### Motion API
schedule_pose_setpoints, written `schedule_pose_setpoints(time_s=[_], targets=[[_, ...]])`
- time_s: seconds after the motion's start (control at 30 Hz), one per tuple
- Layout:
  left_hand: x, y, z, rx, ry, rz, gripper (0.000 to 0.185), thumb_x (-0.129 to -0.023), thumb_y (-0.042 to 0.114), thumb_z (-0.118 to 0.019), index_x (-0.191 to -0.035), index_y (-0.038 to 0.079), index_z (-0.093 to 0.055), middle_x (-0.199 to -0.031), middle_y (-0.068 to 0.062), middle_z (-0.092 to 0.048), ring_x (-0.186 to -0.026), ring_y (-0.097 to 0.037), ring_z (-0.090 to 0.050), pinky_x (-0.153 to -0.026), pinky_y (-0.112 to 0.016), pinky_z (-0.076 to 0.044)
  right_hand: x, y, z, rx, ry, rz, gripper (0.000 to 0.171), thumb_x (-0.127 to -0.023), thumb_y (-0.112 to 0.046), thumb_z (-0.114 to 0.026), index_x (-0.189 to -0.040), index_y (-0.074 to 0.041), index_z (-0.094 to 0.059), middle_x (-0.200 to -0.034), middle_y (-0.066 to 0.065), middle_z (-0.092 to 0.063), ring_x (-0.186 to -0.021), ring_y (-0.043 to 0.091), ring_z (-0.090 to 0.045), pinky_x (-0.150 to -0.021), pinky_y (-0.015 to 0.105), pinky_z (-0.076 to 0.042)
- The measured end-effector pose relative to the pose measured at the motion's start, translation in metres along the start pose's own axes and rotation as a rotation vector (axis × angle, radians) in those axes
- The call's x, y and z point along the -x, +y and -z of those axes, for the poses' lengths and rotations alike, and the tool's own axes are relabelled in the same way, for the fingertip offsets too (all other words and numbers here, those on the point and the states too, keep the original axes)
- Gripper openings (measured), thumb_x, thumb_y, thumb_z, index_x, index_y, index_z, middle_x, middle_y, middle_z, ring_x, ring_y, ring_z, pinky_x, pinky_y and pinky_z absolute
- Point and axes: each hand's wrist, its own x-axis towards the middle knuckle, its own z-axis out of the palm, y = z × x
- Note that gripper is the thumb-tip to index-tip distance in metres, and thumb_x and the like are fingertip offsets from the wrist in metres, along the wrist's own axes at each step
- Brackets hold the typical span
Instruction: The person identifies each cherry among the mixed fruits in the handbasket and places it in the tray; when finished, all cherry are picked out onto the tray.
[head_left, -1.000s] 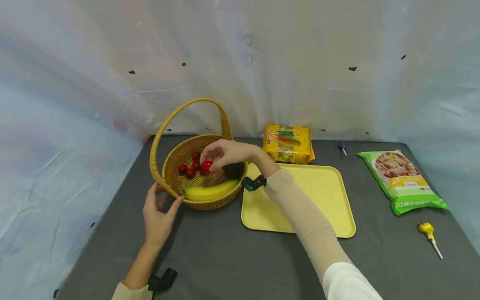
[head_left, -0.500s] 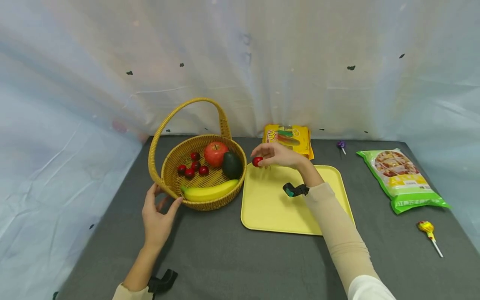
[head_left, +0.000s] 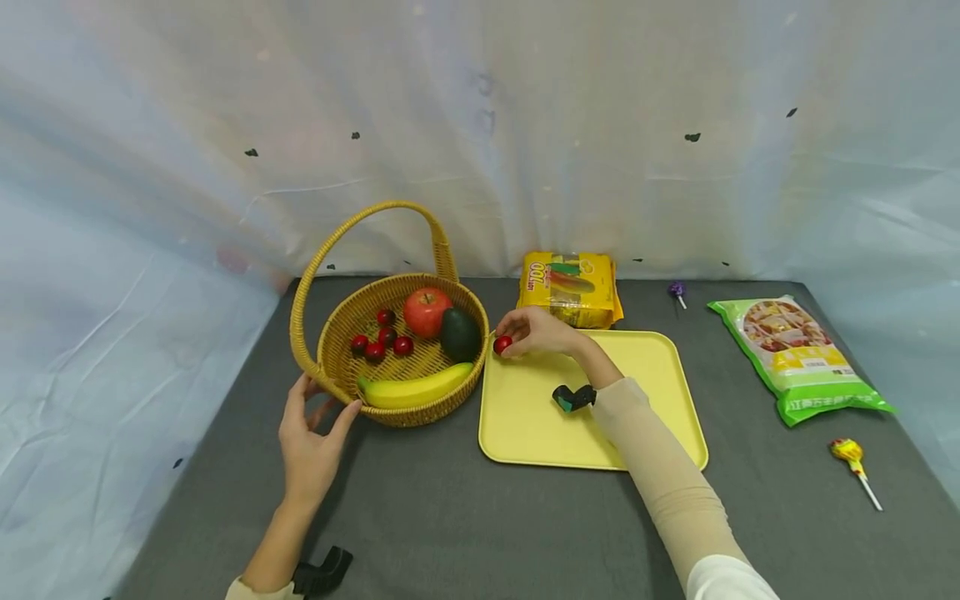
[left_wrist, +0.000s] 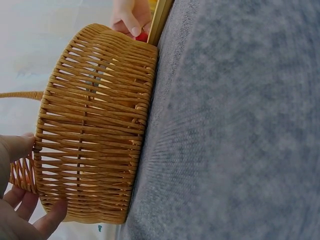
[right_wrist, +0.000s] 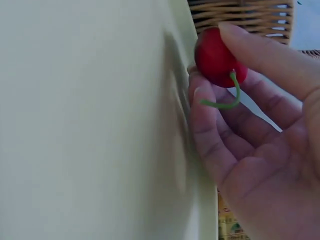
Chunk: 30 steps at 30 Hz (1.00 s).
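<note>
right hand (head_left: 534, 332) carried cherry (head_left: 502, 344) out of basket (head_left: 339, 385), now lowered to yellow tray (head_left: 660, 421) corner.

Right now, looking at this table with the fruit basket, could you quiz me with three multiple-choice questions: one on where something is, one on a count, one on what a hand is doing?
1. Where is the banana? A in the wicker basket B on the yellow tray C on the green bag
2. How many cherries lie in the basket? A one B four C nine
3. The right hand is: A flat on the table B pinching a cherry C gripping the basket handle

Key: 1 A, it lies against the near wall. 2 B, four beside the apple. 3 B, fingers pinch it at the tray's corner.
</note>
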Motion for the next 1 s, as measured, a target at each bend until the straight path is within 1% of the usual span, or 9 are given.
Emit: schedule_pose_setpoints(time_s=[0.1, 0.17, 0.27, 0.37, 0.53, 0.67, 0.77, 0.87, 1.0], targets=[[0.0, 0.001, 0.0, 0.001, 0.0, -0.001, 0.067, -0.079, -0.02, -0.073, -0.139, -0.014, -0.045, -0.119, -0.014, -0.054, -0.112, -0.037, -0.051, -0.096, -0.028, -0.056, 0.0, 0.001, -0.003, 0.049, 0.033, 0.021, 0.03, -0.084, 0.002, -0.077, -0.112, 0.009, -0.066, -0.099, 0.02, -0.07, -0.085, 0.026, -0.067, -0.065, 0.026, -0.058], [0.0, 0.001, 0.0, -0.002, 0.0, -0.001, 0.067, -0.079, -0.02, -0.073, -0.14, -0.013, -0.045, -0.12, -0.011, -0.054, -0.112, -0.037, -0.052, -0.096, -0.028, -0.056, -0.001, 0.002, -0.006, 0.103, 0.057, 0.047, 0.03, -0.083, 0.001, -0.079, -0.11, 0.008, -0.068, -0.096, 0.018, -0.071, -0.08, 0.022, -0.066, -0.064, 0.024, -0.056], [0.0, 0.001, 0.0, -0.007, 0.003, -0.002, 0.067, -0.079, -0.02, -0.073, -0.14, -0.013, -0.045, -0.12, -0.008, -0.053, -0.113, -0.03, -0.053, -0.095, -0.028, -0.056, -0.003, 0.005, -0.008, 0.177, 0.09, 0.079, 0.03, -0.081, -0.001, -0.081, -0.108, 0.007, -0.07, -0.09, 0.014, -0.071, -0.073, 0.016, -0.062, -0.061, 0.021, -0.053], [0.0, 0.001, 0.0, -0.014, 0.008, -0.011, 0.068, -0.078, -0.021, -0.073, -0.14, -0.012, -0.046, -0.12, -0.009, -0.054, -0.112, -0.027, -0.053, -0.095, -0.027, -0.056, -0.005, 0.008, -0.009, 0.207, 0.105, 0.095, 0.03, -0.081, -0.003, -0.082, -0.108, 0.006, -0.071, -0.089, 0.014, -0.07, -0.069, 0.015, -0.059, -0.06, 0.02, -0.05], [0.001, 0.001, -0.001, -0.008, 0.01, -0.017, 0.069, -0.077, -0.021, -0.073, -0.14, -0.012, -0.046, -0.119, -0.008, -0.054, -0.112, -0.028, -0.053, -0.095, -0.026, -0.056, -0.004, 0.007, -0.01, 0.214, 0.107, 0.104, 0.032, -0.081, -0.002, -0.082, -0.109, 0.006, -0.07, -0.095, 0.018, -0.071, -0.07, 0.018, -0.059, -0.06, 0.021, -0.051], [0.001, 0.0, 0.0, -0.005, 0.007, -0.012, 0.068, -0.078, -0.02, -0.073, -0.14, -0.012, -0.046, -0.12, -0.009, -0.054, -0.112, -0.028, -0.053, -0.095, -0.027, -0.056, -0.003, 0.005, -0.01, 0.255, 0.11, 0.091, 0.033, -0.08, -0.003, -0.083, -0.11, 0.004, -0.071, -0.095, 0.014, -0.07, -0.068, 0.017, -0.06, -0.061, 0.022, -0.053], [0.001, 0.0, 0.0, -0.005, 0.004, -0.017, 0.068, -0.078, -0.021, -0.073, -0.14, -0.013, -0.046, -0.12, -0.013, -0.054, -0.112, -0.033, -0.053, -0.095, -0.028, -0.056, -0.002, 0.003, -0.01, 0.284, 0.116, 0.075, 0.033, -0.08, -0.002, -0.083, -0.111, 0.003, -0.071, -0.095, 0.012, -0.07, -0.07, 0.016, -0.061, -0.063, 0.023, -0.054], [0.001, 0.001, 0.0, -0.003, 0.003, -0.018, 0.068, -0.078, -0.021, -0.073, -0.14, -0.013, -0.045, -0.12, -0.015, -0.054, -0.112, -0.038, -0.052, -0.095, -0.028, -0.056, 0.0, -0.001, -0.01, 0.28, 0.115, 0.056, 0.033, -0.083, -0.003, -0.08, -0.113, 0.004, -0.07, -0.098, 0.012, -0.07, -0.076, 0.017, -0.063, -0.068, 0.026, -0.057], [0.001, 0.001, -0.001, 0.0, 0.004, -0.013, 0.068, -0.078, -0.02, -0.073, -0.14, -0.013, -0.045, -0.12, -0.011, -0.054, -0.112, -0.038, -0.052, -0.096, -0.025, -0.055, 0.006, -0.01, -0.007, 0.311, 0.14, 0.049, 0.027, -0.09, -0.008, -0.074, -0.113, 0.004, -0.069, -0.098, 0.012, -0.069, -0.082, 0.022, -0.064, -0.074, 0.031, -0.056]])
